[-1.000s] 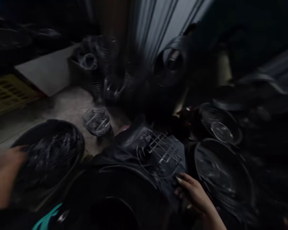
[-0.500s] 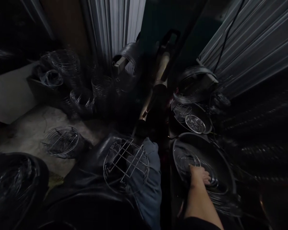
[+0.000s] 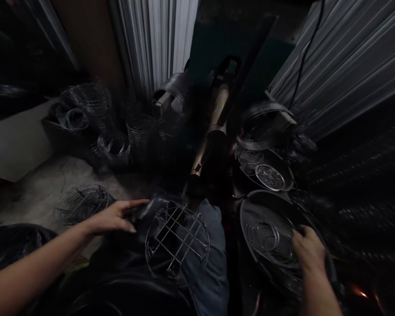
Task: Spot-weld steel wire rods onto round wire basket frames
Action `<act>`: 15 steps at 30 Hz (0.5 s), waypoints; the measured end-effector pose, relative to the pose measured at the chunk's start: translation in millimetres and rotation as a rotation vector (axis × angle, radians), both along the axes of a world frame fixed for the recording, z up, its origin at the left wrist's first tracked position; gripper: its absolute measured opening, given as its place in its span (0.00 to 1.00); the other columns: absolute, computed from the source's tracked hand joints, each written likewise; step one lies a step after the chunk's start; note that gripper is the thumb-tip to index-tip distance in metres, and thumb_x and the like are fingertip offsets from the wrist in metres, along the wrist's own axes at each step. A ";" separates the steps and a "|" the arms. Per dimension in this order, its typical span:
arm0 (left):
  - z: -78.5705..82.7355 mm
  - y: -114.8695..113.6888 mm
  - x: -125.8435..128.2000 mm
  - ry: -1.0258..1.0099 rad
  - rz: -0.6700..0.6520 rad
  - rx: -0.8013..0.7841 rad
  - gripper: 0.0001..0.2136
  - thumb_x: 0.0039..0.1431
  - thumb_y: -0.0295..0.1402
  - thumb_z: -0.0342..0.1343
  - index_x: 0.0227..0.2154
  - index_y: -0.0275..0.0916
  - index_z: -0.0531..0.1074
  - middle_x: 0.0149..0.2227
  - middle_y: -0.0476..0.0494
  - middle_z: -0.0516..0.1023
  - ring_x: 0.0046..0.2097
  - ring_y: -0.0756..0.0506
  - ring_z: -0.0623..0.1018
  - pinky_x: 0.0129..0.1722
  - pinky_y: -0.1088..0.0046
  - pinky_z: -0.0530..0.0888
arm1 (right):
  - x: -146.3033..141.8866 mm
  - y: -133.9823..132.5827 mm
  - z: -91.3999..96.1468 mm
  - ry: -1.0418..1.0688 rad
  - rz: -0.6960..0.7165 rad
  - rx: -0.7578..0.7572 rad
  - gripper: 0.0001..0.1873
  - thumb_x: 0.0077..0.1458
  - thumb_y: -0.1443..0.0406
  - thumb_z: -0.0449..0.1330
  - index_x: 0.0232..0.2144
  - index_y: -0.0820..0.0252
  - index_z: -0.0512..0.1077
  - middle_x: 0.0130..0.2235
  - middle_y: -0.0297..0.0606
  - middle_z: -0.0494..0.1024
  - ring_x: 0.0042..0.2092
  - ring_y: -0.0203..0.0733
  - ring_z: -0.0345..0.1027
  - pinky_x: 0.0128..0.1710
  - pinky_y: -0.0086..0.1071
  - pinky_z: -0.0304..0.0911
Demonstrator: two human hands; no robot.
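Observation:
My left hand (image 3: 113, 217) reaches in from the left with its forefinger and thumb stretched apart, holding nothing. Just to its right, a round wire rack (image 3: 177, 235) with a crossed grid rests over my lap, one side above my blue trouser leg (image 3: 213, 263). My right hand (image 3: 309, 250) is over the right side of a dark basin (image 3: 250, 195). Its fingers are curled, and what they hold, if anything, is hidden. Loose wire rings (image 3: 268, 237) lie inside the basin, left of that hand.
A slim rod-like machine part (image 3: 219, 107) slopes down toward my lap. Behind the basin stands a smaller tray (image 3: 288, 173) holding a shiny metal dish (image 3: 270, 177). Wire coils (image 3: 113, 147) crowd the left back, and another coil (image 3: 85, 202) lies on the floor.
My left hand has come into view beside the wire rack. My right hand has moved rightward from the rings to the basin's right side. The view has tilted slightly up.

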State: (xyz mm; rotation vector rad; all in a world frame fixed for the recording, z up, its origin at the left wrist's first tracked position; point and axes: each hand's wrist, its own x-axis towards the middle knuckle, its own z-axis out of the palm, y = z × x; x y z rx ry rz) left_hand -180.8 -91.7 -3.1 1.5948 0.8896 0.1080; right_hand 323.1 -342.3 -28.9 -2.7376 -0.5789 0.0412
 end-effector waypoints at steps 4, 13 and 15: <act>-18.7 -1.2 47.7 -0.082 -0.185 -0.144 0.44 0.34 0.24 0.65 0.60 0.48 0.60 0.54 0.47 0.73 0.50 0.44 0.74 0.50 0.66 0.71 | -15.9 44.5 74.5 -0.169 0.206 0.069 0.16 0.54 0.65 0.53 0.44 0.60 0.72 0.47 0.48 0.73 0.52 0.53 0.64 0.54 0.37 0.57; -44.7 11.1 51.3 -0.098 -0.319 0.130 0.29 0.40 0.34 0.67 0.50 0.46 0.71 0.48 0.45 0.70 0.51 0.42 0.71 0.54 0.63 0.67 | -22.7 216.2 202.8 -0.609 0.366 -0.067 0.20 0.59 0.58 0.53 0.50 0.57 0.72 0.48 0.50 0.69 0.47 0.49 0.66 0.34 0.39 0.49; -47.1 15.0 49.7 -0.104 -0.326 0.139 0.28 0.42 0.37 0.67 0.50 0.46 0.72 0.47 0.45 0.69 0.49 0.42 0.71 0.53 0.63 0.68 | -14.0 249.4 210.5 -0.554 0.336 -0.162 0.19 0.59 0.60 0.53 0.50 0.60 0.72 0.50 0.53 0.67 0.49 0.51 0.64 0.33 0.42 0.46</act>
